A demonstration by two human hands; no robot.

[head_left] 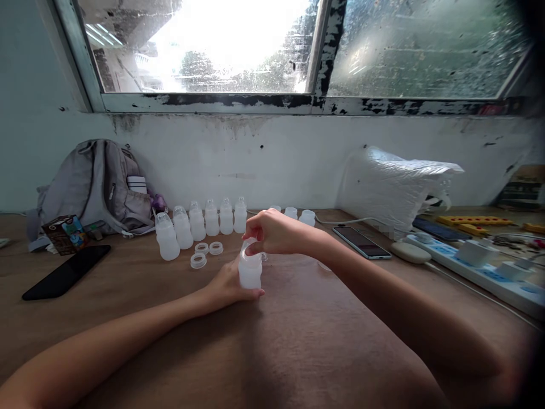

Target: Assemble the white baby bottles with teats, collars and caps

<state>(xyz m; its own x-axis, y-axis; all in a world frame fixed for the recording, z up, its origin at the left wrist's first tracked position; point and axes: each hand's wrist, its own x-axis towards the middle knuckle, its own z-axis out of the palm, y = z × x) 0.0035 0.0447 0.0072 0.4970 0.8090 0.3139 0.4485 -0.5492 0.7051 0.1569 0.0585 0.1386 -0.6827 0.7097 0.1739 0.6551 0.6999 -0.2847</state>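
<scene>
My left hand [227, 286] is wrapped round a small translucent white bottle [250, 274] that stands on the wooden table [298, 341]. My right hand [275, 232] pinches a clear cap [248, 248] right on the bottle's top. Behind them stands a row of several capped bottles [198, 224]. Three loose clear rings [206, 253] lie in front of that row. Open bottles without caps [300, 216] stand further back, just right of my right hand.
A grey backpack [96, 187] leans on the wall at left, with a small carton [66, 233] and a black phone [66, 272] near it. At right lie a second phone [361, 241], a plastic bag [394, 190] and a power strip [477, 264].
</scene>
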